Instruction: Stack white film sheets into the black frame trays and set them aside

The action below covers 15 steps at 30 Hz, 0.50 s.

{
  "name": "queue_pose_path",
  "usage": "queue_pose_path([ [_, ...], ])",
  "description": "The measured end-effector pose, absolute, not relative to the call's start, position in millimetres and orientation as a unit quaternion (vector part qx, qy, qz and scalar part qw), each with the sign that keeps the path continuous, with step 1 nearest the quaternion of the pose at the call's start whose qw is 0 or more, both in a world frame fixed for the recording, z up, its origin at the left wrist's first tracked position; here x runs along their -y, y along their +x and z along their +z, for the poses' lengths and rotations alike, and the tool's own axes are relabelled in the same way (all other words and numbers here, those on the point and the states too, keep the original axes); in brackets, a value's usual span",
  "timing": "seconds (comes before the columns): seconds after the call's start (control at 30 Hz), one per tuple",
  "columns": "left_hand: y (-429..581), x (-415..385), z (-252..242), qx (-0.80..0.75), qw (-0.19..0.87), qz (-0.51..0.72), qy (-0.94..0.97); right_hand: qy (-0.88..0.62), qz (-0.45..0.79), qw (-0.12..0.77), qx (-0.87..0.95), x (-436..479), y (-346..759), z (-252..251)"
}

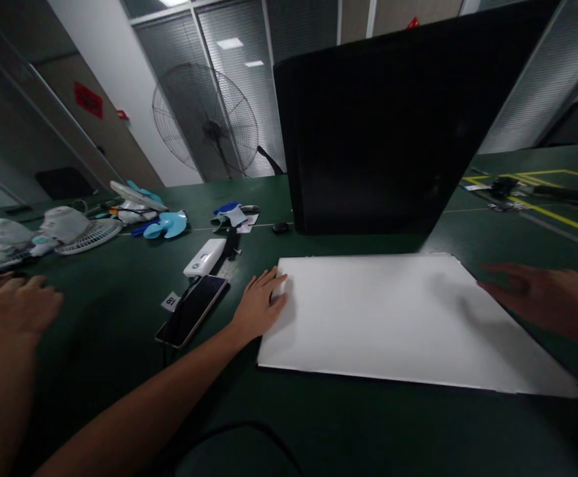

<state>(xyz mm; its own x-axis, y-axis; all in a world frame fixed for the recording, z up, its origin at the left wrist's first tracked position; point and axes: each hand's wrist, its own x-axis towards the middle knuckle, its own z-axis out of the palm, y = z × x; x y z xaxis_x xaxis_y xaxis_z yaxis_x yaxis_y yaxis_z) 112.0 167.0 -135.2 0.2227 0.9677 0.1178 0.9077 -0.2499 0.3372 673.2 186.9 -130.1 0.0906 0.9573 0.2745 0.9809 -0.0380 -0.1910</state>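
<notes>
A flat white rectangular panel (392, 318) lies on the green table in front of me, its dark lower edge showing at the front. My left hand (261, 305) rests along the panel's left edge, fingers stretched out and thumb toward the white surface. Off the right edge hovers my right hand (541, 298), somewhat blurred, fingers extended and holding nothing; its shadow falls across the panel. Whether its fingertips touch the edge I cannot tell. Directly behind the panel stands a large black screen-like board (383, 132), upright and slightly tilted.
Left of the panel lie a phone (192, 310), a white power bank-like box (205, 257) and a numbered tag (170, 301). Another person's hands (18, 305) are at the far left. Fan parts (90, 235) and a blue fan blade (167, 225) sit behind them.
</notes>
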Motion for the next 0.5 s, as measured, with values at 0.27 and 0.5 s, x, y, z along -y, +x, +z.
queue_pose_path([
  [0.27, 112.0, -168.9, -139.0, -0.59, 0.078, 0.114, 0.795, -0.341, 0.116, 0.088, 0.929, -111.0, 487.9, -102.9],
  [0.5, 109.3, -168.4, -138.9, -0.582, 0.084, 0.107, 0.802, -0.267, -0.005, 0.135, 0.954, -106.2, 469.3, -121.8],
])
